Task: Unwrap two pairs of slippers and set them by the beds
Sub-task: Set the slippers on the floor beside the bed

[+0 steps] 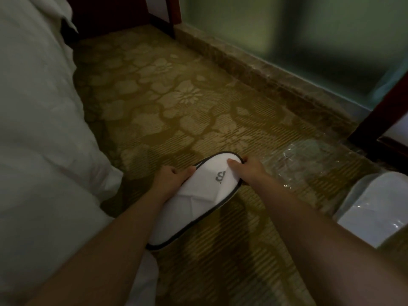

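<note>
Dim, yellowish, soft-focus; blurred edges.

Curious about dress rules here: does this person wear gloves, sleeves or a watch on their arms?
No. The left hand and right hand are ungloved, and both forearms are uncovered up to the frame edge: no sleeve, watch or bracelet shows.

Both forearms are stretched forward. A slipper (198, 208) is gripped between the left hand (171, 178) and the right hand (248, 171), fingers curled.
</note>
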`<state>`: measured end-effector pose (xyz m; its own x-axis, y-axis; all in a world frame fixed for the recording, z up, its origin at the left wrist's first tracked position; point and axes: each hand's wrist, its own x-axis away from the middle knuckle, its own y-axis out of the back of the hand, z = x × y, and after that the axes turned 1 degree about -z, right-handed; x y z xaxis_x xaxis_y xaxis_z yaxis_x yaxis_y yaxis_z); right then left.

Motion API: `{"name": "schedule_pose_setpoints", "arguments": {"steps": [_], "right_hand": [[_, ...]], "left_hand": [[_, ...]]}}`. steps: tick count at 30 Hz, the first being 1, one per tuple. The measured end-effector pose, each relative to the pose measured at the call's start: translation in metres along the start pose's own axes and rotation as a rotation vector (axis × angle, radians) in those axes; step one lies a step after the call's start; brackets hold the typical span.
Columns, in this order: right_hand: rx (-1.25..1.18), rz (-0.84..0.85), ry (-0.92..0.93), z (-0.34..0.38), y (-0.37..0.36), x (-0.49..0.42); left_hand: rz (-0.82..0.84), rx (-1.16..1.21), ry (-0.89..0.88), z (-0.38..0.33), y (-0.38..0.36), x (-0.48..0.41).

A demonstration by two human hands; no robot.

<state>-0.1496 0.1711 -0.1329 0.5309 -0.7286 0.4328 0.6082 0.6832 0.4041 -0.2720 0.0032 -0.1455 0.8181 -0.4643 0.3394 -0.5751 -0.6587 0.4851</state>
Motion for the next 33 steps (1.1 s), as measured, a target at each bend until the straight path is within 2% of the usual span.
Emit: {"name": "schedule_pose_setpoints", "arguments": {"steps": [4,8,10,12,15,18,27,33], "right_hand": [[-0.038,0.135,0.005,-0.004,0.002,-0.003],[-0.038,0.305,-0.054,-0.018,0.011,-0.003],[-0.036,0.306,-0.072,-0.029,0.017,-0.004],[-0.058,0.287,-0.096,-0.037,0.024,-0.005],[-0.086,0.355,-0.152,-0.049,0.034,-0.010],[-0.051,0.403,-0.220,-0.064,0.040,-0.013],[-0.048,0.467,-0.329,-0.089,0.035,-0.019],[0.016,0.508,-0.307,-0.084,0.009,-0.018]], "left_hand": [[0.122,0.075,0.080,0.016,0.002,-0.002],[0.127,-0.028,-0.001,0.032,0.002,-0.006],[0.092,-0.068,-0.028,0.038,0.001,-0.011],[0.052,-0.204,-0.065,0.043,0.000,-0.017],[-0.018,-0.424,-0.113,0.051,0.003,-0.025],[-0.055,-0.541,-0.159,0.059,0.009,-0.032],[-0.083,-0.644,-0.182,0.067,0.005,-0.048],[-0.040,-0.611,-0.034,0.067,-0.009,-0.058]]}}
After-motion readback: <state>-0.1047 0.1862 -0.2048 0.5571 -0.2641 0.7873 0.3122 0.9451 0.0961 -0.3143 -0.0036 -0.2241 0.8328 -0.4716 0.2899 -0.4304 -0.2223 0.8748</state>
